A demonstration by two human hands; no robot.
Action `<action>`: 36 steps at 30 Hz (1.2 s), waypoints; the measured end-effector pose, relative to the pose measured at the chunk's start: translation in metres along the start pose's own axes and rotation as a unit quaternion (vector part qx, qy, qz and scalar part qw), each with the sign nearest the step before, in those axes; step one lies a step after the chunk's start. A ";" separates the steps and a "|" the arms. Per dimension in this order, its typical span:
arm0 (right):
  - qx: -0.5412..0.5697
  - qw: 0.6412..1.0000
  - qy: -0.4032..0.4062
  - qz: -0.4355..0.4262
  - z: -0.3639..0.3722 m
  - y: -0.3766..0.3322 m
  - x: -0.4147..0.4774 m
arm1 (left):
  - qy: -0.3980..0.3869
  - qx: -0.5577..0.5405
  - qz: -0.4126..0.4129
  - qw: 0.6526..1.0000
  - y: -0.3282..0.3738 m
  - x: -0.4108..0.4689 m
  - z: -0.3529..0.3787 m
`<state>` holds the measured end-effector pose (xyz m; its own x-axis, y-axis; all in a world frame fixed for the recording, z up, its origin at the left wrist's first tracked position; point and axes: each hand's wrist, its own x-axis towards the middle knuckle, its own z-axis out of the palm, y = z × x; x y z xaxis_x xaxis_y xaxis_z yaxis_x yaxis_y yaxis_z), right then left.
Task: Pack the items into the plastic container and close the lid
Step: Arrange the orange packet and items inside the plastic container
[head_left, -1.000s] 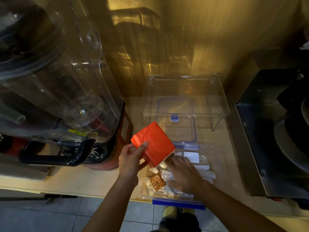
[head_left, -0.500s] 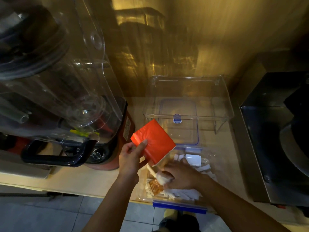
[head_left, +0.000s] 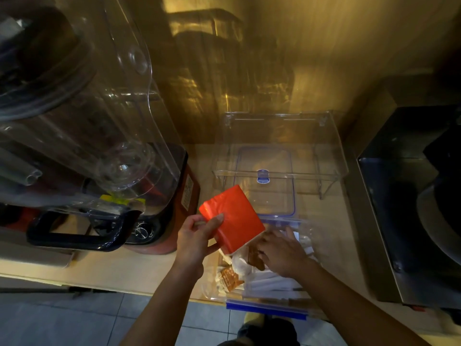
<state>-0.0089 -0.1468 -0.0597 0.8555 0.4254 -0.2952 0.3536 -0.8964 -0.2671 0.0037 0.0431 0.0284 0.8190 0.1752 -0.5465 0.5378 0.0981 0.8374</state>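
Note:
A clear plastic container point(head_left: 308, 231) with blue clips stands open at the counter's front edge, holding white and brown sachets point(head_left: 230, 277). Its clear lid point(head_left: 268, 182) with a blue rim lies flat just behind it. My left hand point(head_left: 197, 242) holds a red packet point(head_left: 235, 217) tilted above the container's left rim. Inside the container, my right hand point(head_left: 280, 253) has its fingers closed on a dark brown sachet point(head_left: 254, 255) among the white ones.
A large blender point(head_left: 104, 151) with a clear housing and a black handle fills the left side. A clear acrylic stand point(head_left: 329, 146) arches over the lid. A dark metal appliance point(head_left: 409, 211) stands at the right. Floor tiles show below the counter edge.
My right hand has shifted back inside the container and picked up a brown sachet. The left hand keeps the red packet in nearly the same place.

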 end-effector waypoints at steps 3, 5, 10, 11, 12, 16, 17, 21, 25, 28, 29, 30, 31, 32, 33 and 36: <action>-0.012 1.000 -0.022 0.012 0.001 0.010 -0.003 | -0.024 0.045 0.010 0.999 -0.002 0.001 -0.005; -0.008 0.999 -0.043 0.019 0.001 0.017 -0.005 | -0.032 0.042 0.000 0.999 -0.005 0.001 -0.006; 0.055 0.994 -0.081 0.038 0.006 0.022 -0.009 | -0.037 -0.006 -0.015 0.999 -0.021 -0.005 0.007; 0.081 0.992 -0.081 0.051 0.007 0.020 -0.009 | -0.034 -0.011 -0.013 0.999 -0.025 -0.007 0.010; 0.099 0.990 -0.080 0.061 0.007 0.018 -0.009 | -0.030 -0.020 -0.015 0.999 -0.028 -0.008 0.011; 0.089 0.991 -0.086 0.039 0.014 0.011 -0.010 | -0.025 -0.067 -0.047 0.996 -0.032 -0.011 0.012; 0.082 0.992 -0.090 0.025 0.015 0.009 -0.009 | -0.024 -0.070 -0.050 0.996 -0.032 -0.012 0.013; 0.081 0.990 -0.108 -0.029 0.011 0.008 -0.010 | -0.007 -0.091 -0.067 0.994 -0.038 -0.016 0.020; 0.034 0.987 -0.141 -0.075 0.008 0.014 -0.019 | -0.016 -0.137 -0.119 0.983 -0.042 -0.022 0.032; -0.001 0.980 -0.182 -0.083 0.006 0.017 -0.023 | -0.049 -0.156 -0.149 0.975 -0.045 -0.026 0.040; 0.007 0.978 -0.195 -0.079 0.005 0.019 -0.024 | -0.056 -0.169 -0.156 0.972 -0.046 -0.028 0.043; 0.017 0.976 -0.206 -0.071 0.004 0.020 -0.024 | -0.060 -0.180 -0.159 0.969 -0.048 -0.029 0.044; 0.026 0.975 -0.213 -0.059 0.003 0.020 -0.024 | -0.065 -0.186 -0.159 0.967 -0.050 -0.031 0.045; 0.041 0.974 -0.221 -0.035 0.002 0.020 -0.024 | -0.071 -0.185 -0.156 0.968 -0.052 -0.031 0.045; 0.066 0.972 -0.225 -0.011 0.002 0.019 -0.024 | -0.076 -0.182 -0.152 0.968 -0.054 -0.031 0.044; 0.201 0.955 -0.217 0.024 -0.004 0.016 -0.027 | -0.089 -0.193 -0.150 0.966 -0.056 -0.030 0.042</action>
<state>-0.0247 -0.1728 -0.0528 0.5985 0.4741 -0.6458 0.0693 -0.8337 -0.5479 -0.0427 -0.0088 -0.0032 0.6773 -0.0856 -0.7307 0.6700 0.4818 0.5647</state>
